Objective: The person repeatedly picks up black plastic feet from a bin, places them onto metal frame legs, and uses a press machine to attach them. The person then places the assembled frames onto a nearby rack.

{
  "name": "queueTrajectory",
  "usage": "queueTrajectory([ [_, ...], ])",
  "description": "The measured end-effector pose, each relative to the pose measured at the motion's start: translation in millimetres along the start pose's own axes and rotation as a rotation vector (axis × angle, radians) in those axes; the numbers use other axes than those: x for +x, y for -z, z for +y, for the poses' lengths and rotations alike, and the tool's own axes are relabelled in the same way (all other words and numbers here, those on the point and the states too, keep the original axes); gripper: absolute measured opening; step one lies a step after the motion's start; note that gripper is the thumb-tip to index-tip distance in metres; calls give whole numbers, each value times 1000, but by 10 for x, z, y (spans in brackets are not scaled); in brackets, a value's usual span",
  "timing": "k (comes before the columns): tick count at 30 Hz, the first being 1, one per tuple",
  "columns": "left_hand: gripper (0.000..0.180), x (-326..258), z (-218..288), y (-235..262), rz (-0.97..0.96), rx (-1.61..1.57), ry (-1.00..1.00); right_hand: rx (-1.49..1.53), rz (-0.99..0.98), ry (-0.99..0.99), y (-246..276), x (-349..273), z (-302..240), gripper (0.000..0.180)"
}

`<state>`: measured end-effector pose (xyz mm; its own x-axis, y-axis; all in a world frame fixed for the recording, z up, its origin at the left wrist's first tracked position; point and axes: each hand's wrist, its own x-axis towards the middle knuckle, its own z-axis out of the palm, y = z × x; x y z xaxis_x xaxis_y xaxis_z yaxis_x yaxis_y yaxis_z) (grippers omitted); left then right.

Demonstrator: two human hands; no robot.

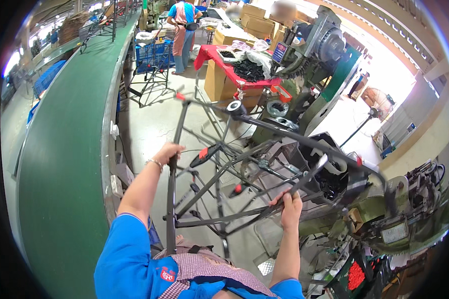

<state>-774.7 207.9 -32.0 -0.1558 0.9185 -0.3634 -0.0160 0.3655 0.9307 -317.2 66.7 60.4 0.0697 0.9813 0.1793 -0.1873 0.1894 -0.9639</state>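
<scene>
Between my hands is a large black tubular metal frame [171,209], held tilted in front of my body above the floor. My left hand [166,154] is wrapped round its left tube. On the other side my right hand [289,207] grips a bar, fingers curled round it. Thinner rods cross inside the frame, along with a black plate carrying a red piece [203,153] and a second red tip [238,189]. A round black fitting with a pale ring [234,106] sits on its far tube. The crossing rods blur together in places.
A green conveyor belt [70,174] runs along my left. Ahead are another black frame [152,79], a red-covered table [212,54] with black parts, and a co-worker [184,25]. Green machines [317,55] stand right, near a dark bin [312,149] and small red parts [355,275].
</scene>
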Motion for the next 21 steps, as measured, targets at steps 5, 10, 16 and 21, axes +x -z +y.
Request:
queueTrajectory([
  [5,27,454,-1519,-253,-105,-199,398,5,25,-200,-783,462,-190,12],
  [10,28,449,-1963,-432,-123,173,475,-199,55,-434,-1128,924,209,18],
  [16,42,201,1232,-1267,-2,461,-1182,-485,40,-565,-1227,1450,993,26],
  [21,73,892,2194,-1982,-174,1290,-1508,-1064,-42,-121,-1279,2119,1755,30],
])
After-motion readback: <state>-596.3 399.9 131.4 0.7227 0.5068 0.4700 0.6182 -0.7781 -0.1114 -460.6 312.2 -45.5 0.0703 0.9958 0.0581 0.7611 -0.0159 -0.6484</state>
